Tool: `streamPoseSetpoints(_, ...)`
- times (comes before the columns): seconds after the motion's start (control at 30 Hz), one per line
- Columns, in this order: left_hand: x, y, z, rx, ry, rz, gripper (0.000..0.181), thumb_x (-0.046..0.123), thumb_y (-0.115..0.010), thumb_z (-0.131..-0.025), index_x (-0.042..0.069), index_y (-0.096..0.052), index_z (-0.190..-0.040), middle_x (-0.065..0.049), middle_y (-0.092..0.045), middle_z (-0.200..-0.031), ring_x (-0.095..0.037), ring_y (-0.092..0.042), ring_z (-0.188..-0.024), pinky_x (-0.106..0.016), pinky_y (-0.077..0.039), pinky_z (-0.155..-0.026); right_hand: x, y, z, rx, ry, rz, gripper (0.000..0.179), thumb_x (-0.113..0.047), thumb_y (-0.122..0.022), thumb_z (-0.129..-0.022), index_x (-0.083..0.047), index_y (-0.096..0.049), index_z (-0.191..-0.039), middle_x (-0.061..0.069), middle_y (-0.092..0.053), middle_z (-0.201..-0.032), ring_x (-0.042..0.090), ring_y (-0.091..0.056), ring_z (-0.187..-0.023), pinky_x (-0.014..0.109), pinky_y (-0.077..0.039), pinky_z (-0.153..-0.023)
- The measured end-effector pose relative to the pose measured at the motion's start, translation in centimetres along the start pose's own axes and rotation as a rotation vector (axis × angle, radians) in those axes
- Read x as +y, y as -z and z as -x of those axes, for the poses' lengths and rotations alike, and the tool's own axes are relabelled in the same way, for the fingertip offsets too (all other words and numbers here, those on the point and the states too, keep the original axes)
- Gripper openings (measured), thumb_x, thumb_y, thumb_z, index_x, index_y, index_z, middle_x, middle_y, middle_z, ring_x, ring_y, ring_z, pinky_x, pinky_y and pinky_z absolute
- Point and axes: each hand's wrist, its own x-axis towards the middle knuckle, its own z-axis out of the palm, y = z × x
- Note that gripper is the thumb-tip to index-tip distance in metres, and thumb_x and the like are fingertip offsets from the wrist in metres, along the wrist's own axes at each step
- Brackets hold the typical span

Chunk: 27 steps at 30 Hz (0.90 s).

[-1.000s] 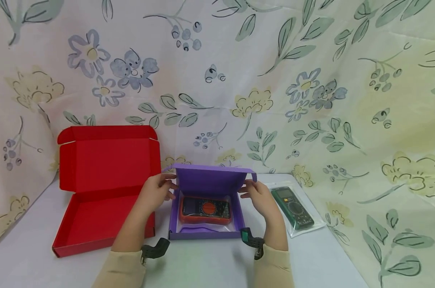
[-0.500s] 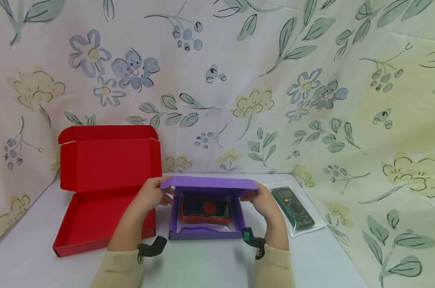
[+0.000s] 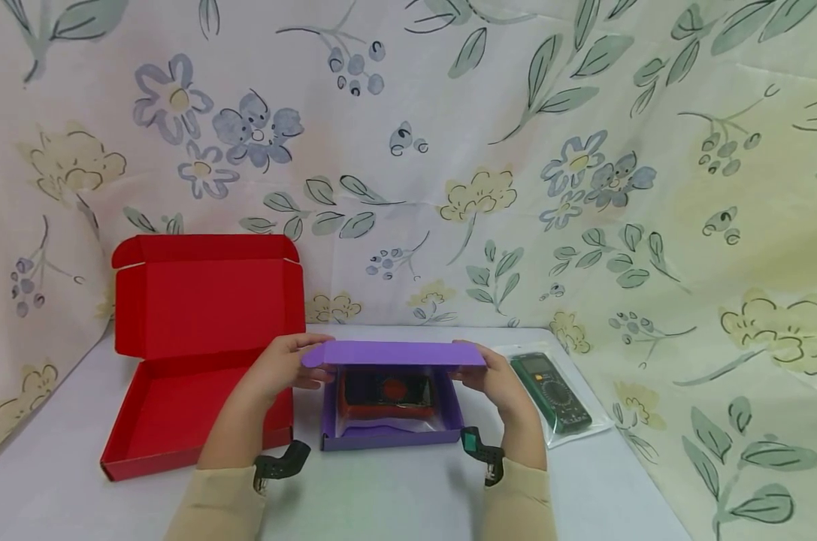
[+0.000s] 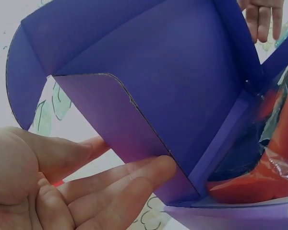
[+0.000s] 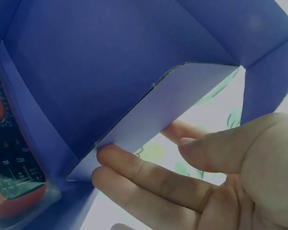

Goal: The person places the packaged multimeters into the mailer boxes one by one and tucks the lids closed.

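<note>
A purple cardboard box (image 3: 391, 441) stands before me, its lid (image 3: 394, 353) tilted partway down over it. Inside lies a red-and-black multimeter (image 3: 388, 409) in a clear plastic bag. My left hand (image 3: 282, 368) is at the lid's left side, and in the left wrist view its extended fingers (image 4: 153, 172) press against a side flap (image 4: 101, 105). On the opposite side, my right hand (image 3: 499, 379) mirrors it; the right wrist view has its fingers (image 5: 134, 165) touching the other flap (image 5: 168, 103). Part of each hand is hidden behind the lid.
To the left, a red cardboard box (image 3: 178, 406) stands with its lid raised. A green-and-black multimeter (image 3: 553, 394) in a clear bag lies to the right on the white table (image 3: 381, 496). A floral cloth (image 3: 408, 165) hangs behind.
The purple lid has tipped forward and down, from nearly upright to low over the multimeter. Both hands have stayed at its sides. The other boxes and multimeters remain in place.
</note>
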Motion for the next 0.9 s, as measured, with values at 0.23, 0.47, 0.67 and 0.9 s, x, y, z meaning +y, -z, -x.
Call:
streamPoseSetpoints(0.23,-0.26,-0.04,-0.19,0.026,0.031,0.013,0.041,0.021,-0.053,-0.107,0.003,-0.057,-0.143,-0.020,-0.072,-0.118,-0.036,-0.074,-0.098,-0.048,-0.059,-0.087,0.33,0.00,-0.29,0.030,-0.091,-0.055,0.039,-0.011,-0.044,-0.107,-0.009,-0.060,-0.143,0.013,-0.075,-0.112,0.035,-0.071,-0.108,0.054,-0.050,-0.102)
streamPoseSetpoints(0.47,-0.55,-0.16,-0.32,0.033,0.052,0.041,0.042,0.023,-0.055,-0.107,0.005,-0.057,-0.145,-0.020,-0.068,-0.126,-0.038,-0.072,-0.104,-0.050,-0.057,-0.092,0.19,-0.37,-0.32,0.052,-0.112,-0.089,0.039,-0.022,-0.043,-0.109,-0.010,-0.061,-0.142,0.012,-0.074,-0.114,0.036,-0.071,-0.106,0.054,-0.052,-0.100)
streamPoseSetpoints(0.67,-0.66,-0.02,-0.37,0.019,0.073,0.038,0.041,0.022,-0.051,-0.108,0.009,-0.056,-0.147,-0.021,-0.062,-0.134,-0.038,-0.070,-0.109,-0.051,-0.054,-0.096,-0.08,-0.53,-0.41,0.089,-0.143,-0.049,0.043,-0.028,-0.036,-0.110,-0.012,-0.062,-0.141,0.016,-0.063,-0.135,0.033,-0.071,-0.105,0.056,-0.051,-0.100)
streamPoseSetpoints(0.9,-0.42,0.33,-0.52,-0.003,0.119,0.095,0.047,0.031,-0.042,-0.109,0.012,-0.049,-0.152,-0.026,-0.052,-0.145,-0.039,-0.070,-0.109,-0.052,-0.054,-0.096,-0.30,-0.41,-0.64,0.099,-0.207,-0.044,0.076,-0.066,-0.024,-0.105,-0.011,-0.061,-0.141,0.019,-0.068,-0.129,0.032,-0.073,-0.103,0.054,-0.052,-0.100)
